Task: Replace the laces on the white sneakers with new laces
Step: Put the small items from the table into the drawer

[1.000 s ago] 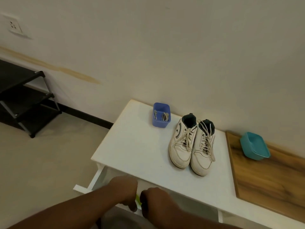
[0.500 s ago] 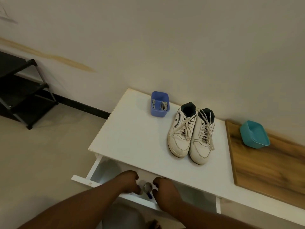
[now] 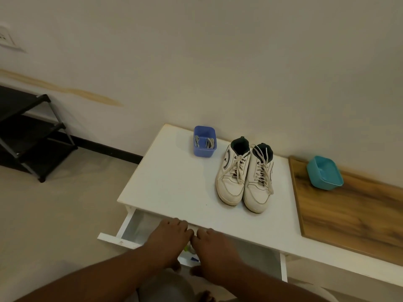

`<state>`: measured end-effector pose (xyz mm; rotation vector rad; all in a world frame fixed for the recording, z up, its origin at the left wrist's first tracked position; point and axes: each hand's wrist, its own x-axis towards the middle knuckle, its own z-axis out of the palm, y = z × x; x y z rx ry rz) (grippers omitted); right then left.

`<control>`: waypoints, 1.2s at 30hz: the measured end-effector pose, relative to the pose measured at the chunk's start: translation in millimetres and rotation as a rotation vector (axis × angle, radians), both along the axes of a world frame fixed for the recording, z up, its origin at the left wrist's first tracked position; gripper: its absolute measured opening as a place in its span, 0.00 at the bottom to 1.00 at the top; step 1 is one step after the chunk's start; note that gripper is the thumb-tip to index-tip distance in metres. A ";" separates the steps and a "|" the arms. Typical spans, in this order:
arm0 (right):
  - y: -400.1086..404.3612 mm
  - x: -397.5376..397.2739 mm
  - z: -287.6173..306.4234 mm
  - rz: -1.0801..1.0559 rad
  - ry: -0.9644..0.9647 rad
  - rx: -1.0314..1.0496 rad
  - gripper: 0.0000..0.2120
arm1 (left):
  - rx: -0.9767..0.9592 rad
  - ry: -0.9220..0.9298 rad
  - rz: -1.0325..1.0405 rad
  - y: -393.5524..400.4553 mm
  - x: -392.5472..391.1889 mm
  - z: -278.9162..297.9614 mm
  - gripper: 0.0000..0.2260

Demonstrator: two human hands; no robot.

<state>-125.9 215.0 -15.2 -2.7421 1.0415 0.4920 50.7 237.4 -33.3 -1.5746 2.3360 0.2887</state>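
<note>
White sneakers (image 3: 245,174) on tabletop, well beyond left hand (image 3: 168,240), right hand (image 3: 212,249).

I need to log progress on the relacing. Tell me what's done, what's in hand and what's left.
Done: nothing on the shoes; both white sneakers are fully laced with their old laces. In hand: the left hand and right hand are over the open drawer; what they hold is hidden. Left: unlace both, then thread the laces lying in the blue bin.

Head cam, looks down-fwd (wide), near table (image 3: 174,184)
</note>
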 end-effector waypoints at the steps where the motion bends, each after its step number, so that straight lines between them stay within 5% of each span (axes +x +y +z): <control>1: 1.2 0.4 -2.6 0.038 -0.029 -0.067 0.36 | -0.093 -0.010 -0.012 4.2 -1.9 -0.3 0.37; 6: 7.2 -8.5 -18.9 0.005 -0.099 -0.166 0.48 | -0.192 0.006 0.030 10.2 8.0 -12.8 0.54; 12: -2.4 -6.7 -18.8 -0.020 -0.100 -0.144 0.45 | -0.177 0.050 0.074 -1.3 3.3 -7.7 0.46; 26: -34.6 -5.4 -23.1 -0.077 -0.313 -0.177 0.12 | -0.383 0.213 0.167 -30.0 -5.1 -19.7 0.16; 36: -42.0 -10.5 -31.5 -0.063 -0.391 -0.171 0.09 | -0.317 0.148 0.188 -41.0 -9.6 -19.7 0.18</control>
